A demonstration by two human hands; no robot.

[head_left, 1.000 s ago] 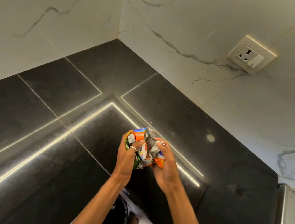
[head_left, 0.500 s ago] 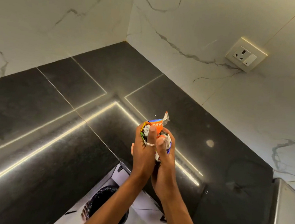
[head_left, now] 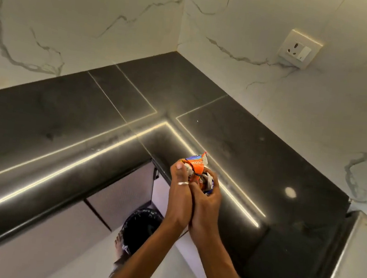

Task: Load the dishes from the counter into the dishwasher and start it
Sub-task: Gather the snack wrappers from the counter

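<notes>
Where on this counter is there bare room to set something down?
The black counter is bare along the left marble wall, in the far corner and below the socket. The only busy spot is its inner edge, where left hand and right hand grip the wrapper.

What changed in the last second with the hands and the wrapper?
The left hand and right hand drew together, squeezing the wrapper from a loose wad into a tighter ball. Both still grip it above the counter edge; nothing was let go. The camera shifted, so the bin below shows more. Counter and socket unchanged.
</notes>
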